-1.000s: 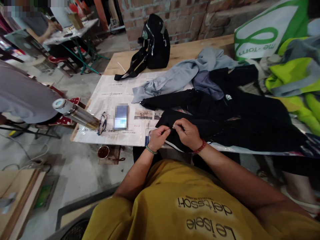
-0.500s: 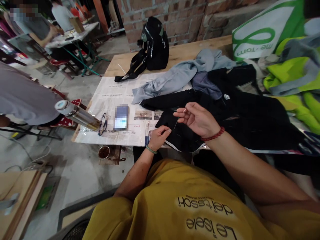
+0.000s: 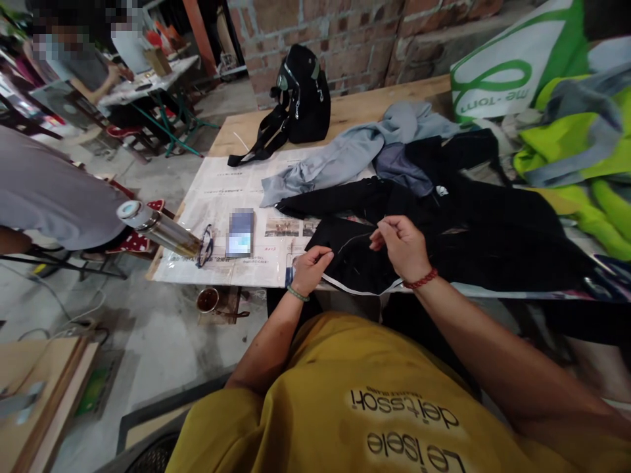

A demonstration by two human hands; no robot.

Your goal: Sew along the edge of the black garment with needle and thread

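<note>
My left hand (image 3: 310,270), with a green bracelet, is closed in a pinch at the near left edge of a black garment (image 3: 365,263). My right hand (image 3: 405,248), wearing a red bracelet, is pinched shut above the same garment. A thin pale thread (image 3: 353,240) runs between the two pinches, slightly curved. Whether a needle sits in the right fingertips is too small to tell. The garment lies spread on the table, with a white strip along its near edge.
Newspaper (image 3: 197,190) covers part of the table. On it are a phone (image 3: 240,233), glasses (image 3: 206,244) and a leaning flask (image 3: 160,228). Behind lie a grey garment (image 3: 330,157), a black bag (image 3: 306,95) and yellow-green clothes (image 3: 566,144). A person (image 3: 49,190) sits at left.
My right hand has moved right and a little down, away from the left, and its spread fingers have curled in. The thread between the hands is longer. My left hand stays nearly in place.
</note>
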